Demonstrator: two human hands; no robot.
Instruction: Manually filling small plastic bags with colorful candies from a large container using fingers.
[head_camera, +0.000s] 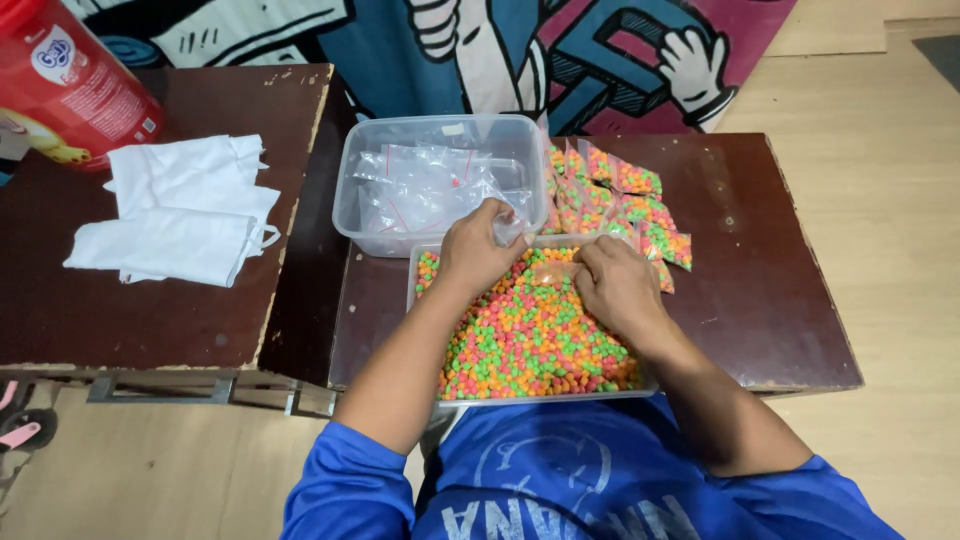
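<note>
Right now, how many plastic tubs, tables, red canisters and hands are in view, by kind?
Clear plastic tubs: 2, one of empty bags, one of coloured pellets
Tables: 2
Red canister: 1
Hands: 2, left hand, right hand
Total: 7

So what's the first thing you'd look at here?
Probably the tray of bright candies, pink, green and orange, right in front of the person on the dark table. Both hands are over it: the left hand pinches a small clear bag, and the right hand rests on the candies. Behind the tray sits a clear tub of empty bags, with filled packets piled to its right.
</note>
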